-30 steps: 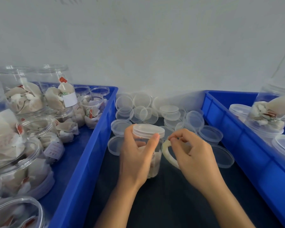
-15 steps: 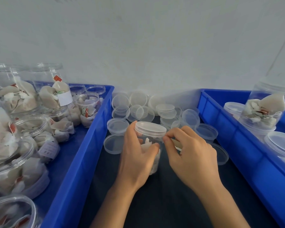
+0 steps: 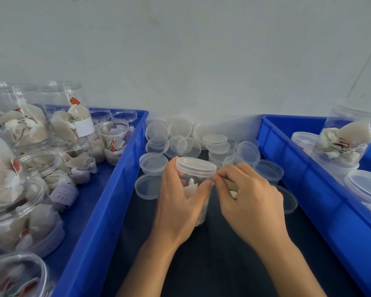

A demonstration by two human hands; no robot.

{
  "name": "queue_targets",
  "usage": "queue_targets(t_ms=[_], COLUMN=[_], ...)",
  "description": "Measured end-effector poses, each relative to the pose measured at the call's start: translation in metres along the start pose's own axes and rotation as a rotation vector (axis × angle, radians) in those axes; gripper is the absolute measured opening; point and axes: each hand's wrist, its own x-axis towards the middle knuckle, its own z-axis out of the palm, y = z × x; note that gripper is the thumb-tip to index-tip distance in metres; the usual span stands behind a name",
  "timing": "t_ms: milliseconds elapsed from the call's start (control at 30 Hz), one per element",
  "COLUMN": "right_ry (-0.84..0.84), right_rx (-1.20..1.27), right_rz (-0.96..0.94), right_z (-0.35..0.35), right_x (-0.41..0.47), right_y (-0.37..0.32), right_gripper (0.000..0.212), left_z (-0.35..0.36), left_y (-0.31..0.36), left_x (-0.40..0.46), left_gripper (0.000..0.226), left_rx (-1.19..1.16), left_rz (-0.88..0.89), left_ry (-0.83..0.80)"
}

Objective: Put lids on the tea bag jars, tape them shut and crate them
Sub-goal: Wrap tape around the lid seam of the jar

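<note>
Looking down at a dark table with a pale wall behind it. Left crate, blue, is packed with clear open jars stuffed with tea bags, some standing, some tipped over. Right crate, also blue, holds a tall jar of tea bags plus a few lidded ones near its front edge. Between the two crates, at the back of the table, sits a loose pile of clear lids, some stacked, some flat, some leaning against the wall.

Front and centre is the jar being worked on, upright on the table with tea bags inside and its lid already seated on top. Left hand is wrapped around the jar's body, thumb on the near side and fingers round the far side, so a solid grip. Right hand is just beside it with thumb and forefinger pinched together right at the rim, under the lid's edge. It looks like it's pinching something thin there, and a whitish ring peeks out behind the fingers, but I honestly can't tell what it's got hold of.
</note>
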Motion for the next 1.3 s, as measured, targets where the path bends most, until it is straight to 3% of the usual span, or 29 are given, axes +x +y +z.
queue_targets(t_ms=[100, 267, 467, 600, 833, 1100, 1300], right_ry=[0.007, 0.023, 0.041, 0.027, -0.109, -0.126, -0.027], right_rx=[-0.019, -0.044, -0.023, -0.032, -0.099, -0.105, -0.119], right_rz=[-0.008, 0.008, 0.048, 0.068, 0.075, 0.067, 0.041], right_z=[-0.0009, -0.0003, 0.0026, 0.0036, 0.0040, -0.0025, -0.0032], right_x=[0.0005, 0.0009, 0.0006, 0.0000, -0.0014, 0.0008, 0.0022], right_y=[-0.0004, -0.0029, -0.0035, -0.0056, -0.0076, -0.0042, -0.0063], right_gripper=[0.012, 0.009, 0.009, 0.012, 0.041, 0.021, 0.026], left_z=[0.0013, 0.0046, 0.0057, 0.0081, 0.0071, 0.0007, 0.0000], left_y=[0.0000, 0.0006, -0.0029, -0.0050, -0.0041, -0.0040, 0.0035], left_x=[-0.0011, 0.0018, 0.0019, 0.0019, 0.0024, 0.0071, 0.0051], left_gripper=[0.077, 0.058, 0.055, 0.071, 0.075, 0.076, 0.052], left_rx=[0.034, 0.079, 0.067, 0.085, 0.130, 0.082, 0.033], left_rz=[0.016, 0.014, 0.006, -0.014, -0.035, -0.034, -0.074], left_ry=[0.012, 0.059, 0.082, 0.120, 0.183, 0.162, 0.112])
